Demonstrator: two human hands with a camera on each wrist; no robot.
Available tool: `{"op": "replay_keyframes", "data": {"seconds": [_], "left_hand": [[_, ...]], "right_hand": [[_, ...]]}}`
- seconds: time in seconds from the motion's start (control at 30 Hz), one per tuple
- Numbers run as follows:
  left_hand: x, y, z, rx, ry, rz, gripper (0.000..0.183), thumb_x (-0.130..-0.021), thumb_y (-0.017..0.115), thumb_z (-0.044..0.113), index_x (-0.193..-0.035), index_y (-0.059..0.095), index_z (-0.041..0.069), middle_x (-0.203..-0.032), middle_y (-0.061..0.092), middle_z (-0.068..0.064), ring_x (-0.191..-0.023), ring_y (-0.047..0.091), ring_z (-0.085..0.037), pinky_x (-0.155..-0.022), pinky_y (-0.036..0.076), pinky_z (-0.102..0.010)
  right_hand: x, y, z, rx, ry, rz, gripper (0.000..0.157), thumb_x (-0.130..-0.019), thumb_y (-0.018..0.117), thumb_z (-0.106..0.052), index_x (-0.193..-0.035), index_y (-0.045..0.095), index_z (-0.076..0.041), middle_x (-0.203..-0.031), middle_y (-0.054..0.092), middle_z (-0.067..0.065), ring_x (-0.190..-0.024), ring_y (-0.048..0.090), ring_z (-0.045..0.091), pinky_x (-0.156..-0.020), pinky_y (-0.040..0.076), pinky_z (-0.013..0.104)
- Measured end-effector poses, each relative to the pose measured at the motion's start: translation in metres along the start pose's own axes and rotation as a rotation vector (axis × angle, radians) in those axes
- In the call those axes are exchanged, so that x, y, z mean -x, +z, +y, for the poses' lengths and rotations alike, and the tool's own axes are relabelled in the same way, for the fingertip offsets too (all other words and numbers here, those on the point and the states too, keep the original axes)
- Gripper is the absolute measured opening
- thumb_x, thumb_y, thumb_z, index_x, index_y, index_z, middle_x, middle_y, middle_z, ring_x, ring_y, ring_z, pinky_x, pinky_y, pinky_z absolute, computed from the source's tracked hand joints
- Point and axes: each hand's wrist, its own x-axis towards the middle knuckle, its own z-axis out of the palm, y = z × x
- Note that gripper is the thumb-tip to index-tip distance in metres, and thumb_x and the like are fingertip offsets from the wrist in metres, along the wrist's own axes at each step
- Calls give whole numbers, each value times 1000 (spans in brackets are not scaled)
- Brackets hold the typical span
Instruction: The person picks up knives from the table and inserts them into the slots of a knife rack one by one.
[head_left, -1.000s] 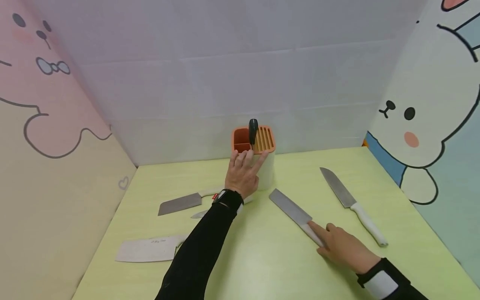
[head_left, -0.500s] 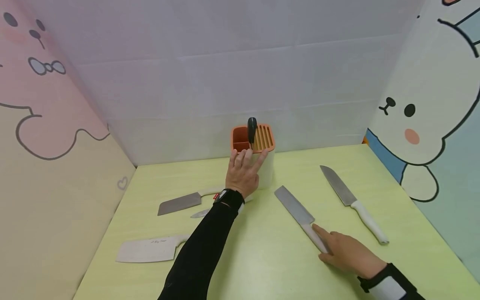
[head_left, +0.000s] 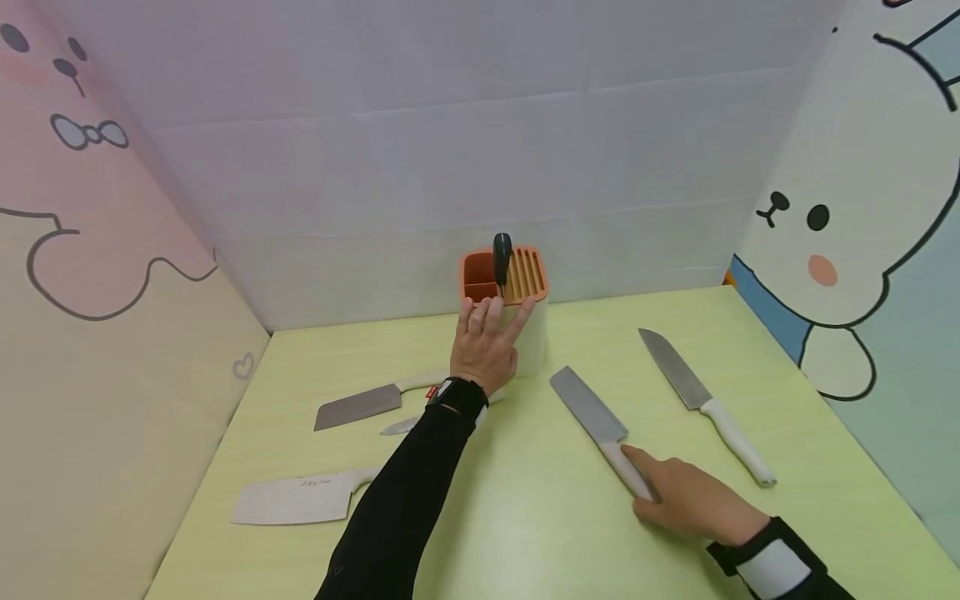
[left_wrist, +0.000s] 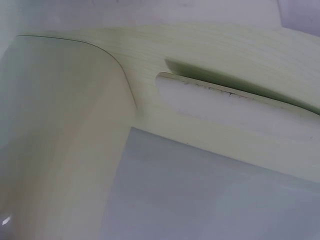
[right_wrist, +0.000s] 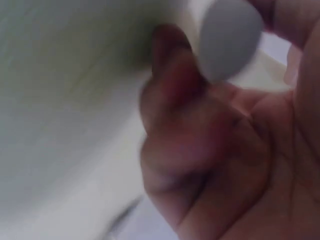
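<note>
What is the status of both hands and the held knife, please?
Left hand at front of knife block. Right hand gripping narrow cleaver by its white handle, blade outside block. Possible snag: black handle beside the slots.

Head view: above, facing forward-down at knife block (head_left: 533,329). Wrist views: close-range, before block. Head/right-wrist overlap: right hand (head_left: 686,497).

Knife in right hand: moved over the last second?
Yes, slightly. In the head view the knife has shifted right: its blade tip now sits farther right of the holder.
</note>
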Motion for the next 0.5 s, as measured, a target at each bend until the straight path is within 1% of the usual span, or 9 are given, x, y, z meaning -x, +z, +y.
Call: {"op": "replay_keyframes", "data": {"seconds": [0.03,0.13,0.27,0.3,0.4,0.5], "left_hand": [[0,0,0,2,-1,1,68,-82,37,19,-148,21,27,-127,33,-13,-118,33,-29,-108,21,-49],[0,-1,0,10,-2,5,69,-82,37,19,-148,22,27,-127,34,-13,-117,34,-29,-107,22,-49],[1,-2,-1,21,0,19,68,-81,37,19,-148,24,27,-125,36,-13,-116,35,-29,-107,23,-49],[1,-2,-1,22,1,21,68,-81,37,18,-147,24,27,-125,36,-13,-116,36,-29,-107,23,-49],[0,-2,-1,18,0,23,68,-81,37,18,-147,25,27,-126,36,-14,-116,36,-30,-107,24,-49],[0,-2,0,15,-2,11,69,-81,36,18,-148,24,27,-126,35,-14,-117,35,-30,-107,23,-49]], "right_hand": [[-1,-1,0,-36,13,-1,67,-82,62,-30,-140,37,-7,-56,41,-8,-50,38,5,-50,37,28],[-4,-3,-1,-169,61,12,67,-84,61,-36,-140,36,-7,-63,47,-6,-55,42,6,-53,39,29],[-8,-4,-2,-362,133,37,69,-87,56,-44,-138,35,-2,-74,55,1,-59,49,13,-53,43,32],[-9,-4,-2,-404,151,40,70,-88,54,-45,-138,35,-1,-72,55,3,-57,49,15,-52,43,32],[-11,-4,-3,-533,196,38,70,-89,52,-45,-138,33,0,-70,53,8,-57,49,18,-52,42,32],[-13,-4,-5,-652,255,47,70,-89,54,-43,-139,30,-1,-78,53,11,-63,50,20,-56,42,32]]}}
